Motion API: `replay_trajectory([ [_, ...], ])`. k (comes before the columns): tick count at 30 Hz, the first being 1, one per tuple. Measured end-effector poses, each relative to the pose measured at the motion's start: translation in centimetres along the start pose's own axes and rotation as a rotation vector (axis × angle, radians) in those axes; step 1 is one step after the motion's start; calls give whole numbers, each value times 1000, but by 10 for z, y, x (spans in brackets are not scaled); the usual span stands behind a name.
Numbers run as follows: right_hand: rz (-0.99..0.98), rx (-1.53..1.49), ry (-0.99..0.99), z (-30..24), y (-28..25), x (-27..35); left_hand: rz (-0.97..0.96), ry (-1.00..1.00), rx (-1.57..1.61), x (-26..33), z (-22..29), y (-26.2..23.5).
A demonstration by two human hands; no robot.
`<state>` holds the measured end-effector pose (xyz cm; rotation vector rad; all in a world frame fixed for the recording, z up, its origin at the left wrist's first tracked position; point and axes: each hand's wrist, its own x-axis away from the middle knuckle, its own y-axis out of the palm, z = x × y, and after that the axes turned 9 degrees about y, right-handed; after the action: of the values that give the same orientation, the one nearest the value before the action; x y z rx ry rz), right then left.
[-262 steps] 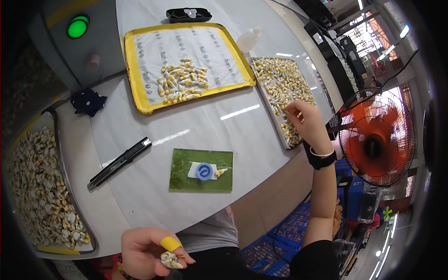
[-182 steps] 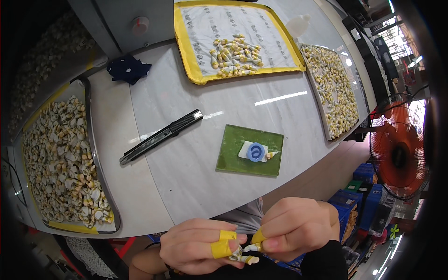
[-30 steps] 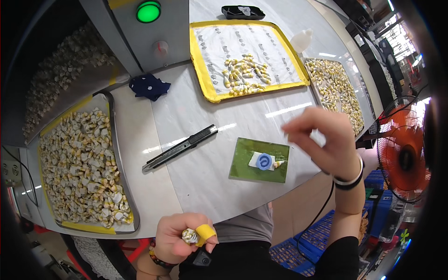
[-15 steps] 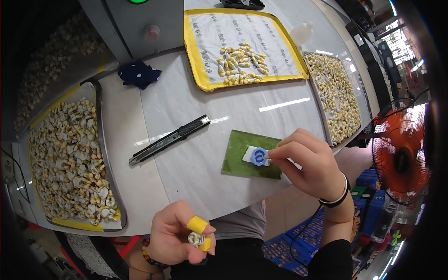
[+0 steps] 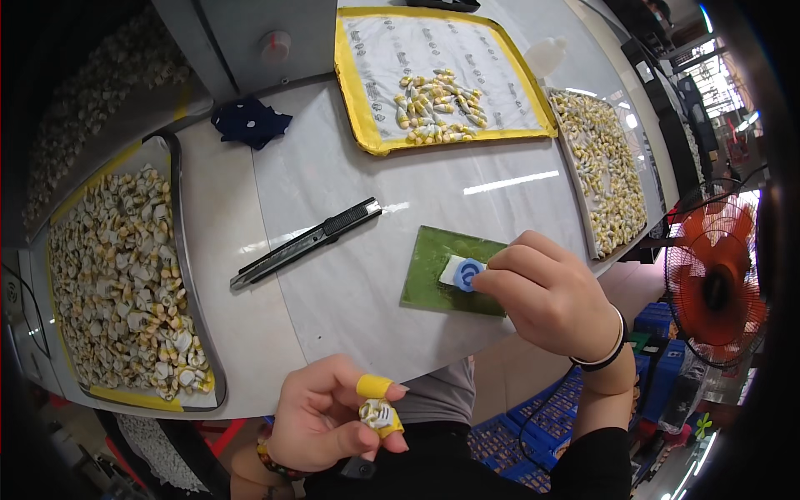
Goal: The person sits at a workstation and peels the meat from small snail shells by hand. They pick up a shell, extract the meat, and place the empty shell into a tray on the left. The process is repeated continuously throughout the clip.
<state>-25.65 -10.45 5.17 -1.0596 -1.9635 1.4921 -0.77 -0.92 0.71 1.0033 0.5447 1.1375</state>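
Note:
My left hand (image 5: 321,421), near the table's front edge, pinches a small white-and-yellow painted piece (image 5: 379,413) between thumb and fingers. Yellow tape (image 5: 373,386) is wrapped around a finger of that hand. My right hand (image 5: 546,292) has its fingertips pressed together at the right edge of a round blue disc (image 5: 467,274) with a darker ring mark. Whatever those fingertips hold is hidden. Under the disc, a white pad (image 5: 451,268) lies on a green rectangular plate (image 5: 425,287).
A black utility knife (image 5: 308,243) lies left of the plate. Trays of similar pieces stand at the left (image 5: 179,275), at the back (image 5: 358,125) and at the right (image 5: 575,162). A dark blue cloth (image 5: 250,122) lies near a grey machine (image 5: 275,46). An orange fan (image 5: 717,283) stands beyond the table.
My left hand has shifted slightly right and turned the piece, bringing dark lines on it into view. The right fingers have closed in over the blue disc's right edge. The whole view has shifted slightly.

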Motion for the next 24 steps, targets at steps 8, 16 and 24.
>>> replay_trajectory([
  [8, 245, -520, -135, -30, -15, -3, -65, -369, 55, -16, 0, 3],
  [16, 239, -721, -380, -34, 6, -13, -175, -425, 208, -15, -7, -1],
  [24, 175, -721, -502, -33, 7, -18, -198, -463, 219, -15, -9, 0],
])
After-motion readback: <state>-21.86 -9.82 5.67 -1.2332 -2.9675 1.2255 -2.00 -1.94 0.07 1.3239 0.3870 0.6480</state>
